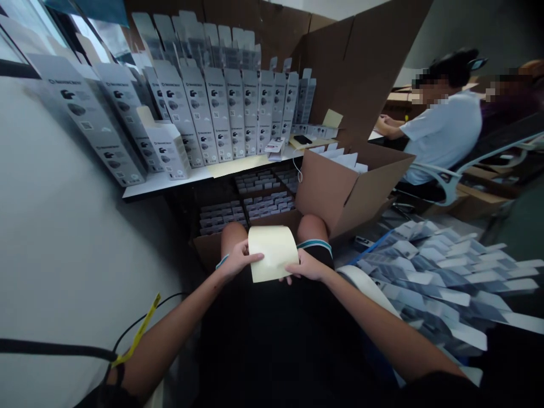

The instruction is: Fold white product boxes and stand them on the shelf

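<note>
In front of our lap, we hold a pale yellow, rectangular paper sheet [272,252] between both hands. Our left hand [235,260] pinches its left edge, thumb laid on the face and fingers behind; our right hand [310,266] pinches the lower right corner, with some fingertips showing beneath. The grip at opposite sides probably supports the sheet without covering much of it, as its upper part bows gently between our hands

Ahead of our hands, tall white-and-grey printed cartons [233,113] stand upright in close rows on the white table [159,182], flaps raised, perhaps so each top is easy to reach. A large brown cardboard panel [331,68] rises behind them and may help to hem them in. More pale yellow paper [238,167] lies along the table's near edge

Ahead and right of our right hand, an open brown cardboard box [325,190] holds pieces with white flaps upward, seemingly packed on end to save room. Below the table, just beyond our hands, grey-white cartons [267,205] sit in tight rows. Well to our right, a co-worker in a white shirt [450,127] sits side-on
</note>
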{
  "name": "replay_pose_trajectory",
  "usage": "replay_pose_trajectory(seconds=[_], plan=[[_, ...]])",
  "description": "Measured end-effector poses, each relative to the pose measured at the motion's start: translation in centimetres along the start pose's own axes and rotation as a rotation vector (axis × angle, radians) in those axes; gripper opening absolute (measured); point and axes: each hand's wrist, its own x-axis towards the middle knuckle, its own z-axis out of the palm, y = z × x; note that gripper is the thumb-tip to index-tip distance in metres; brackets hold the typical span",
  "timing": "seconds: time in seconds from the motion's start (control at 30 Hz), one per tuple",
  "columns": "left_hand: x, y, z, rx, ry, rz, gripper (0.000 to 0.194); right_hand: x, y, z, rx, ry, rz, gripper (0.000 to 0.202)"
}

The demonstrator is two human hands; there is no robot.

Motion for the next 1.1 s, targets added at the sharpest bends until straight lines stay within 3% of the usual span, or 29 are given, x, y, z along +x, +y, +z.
replay_pose_trajectory(seconds=[0.4,0.73,0.9,1.1], plan=[[0.4,-0.5,0.4,0.009,0.131,0.088,0.054,0.1,0.4,-0.4,0.067,0.0,-0.056,0.028],[0.1,-0.6,0.9,0.05,0.16,0.116,0.047,0.4,1.2,-0.5,0.167,-0.021,-0.035,0.035],[-0.1,-0.5,1.1,0.057,0.108,0.114,0.05,0.5,1.5,-0.5,0.203,-0.002,0.0,0.038],[-0.4,-0.4,1.3,0.076,-0.012,0.044,0.05,0.7,1.5,-0.7,0.222,0.126,-0.042,0.038]])
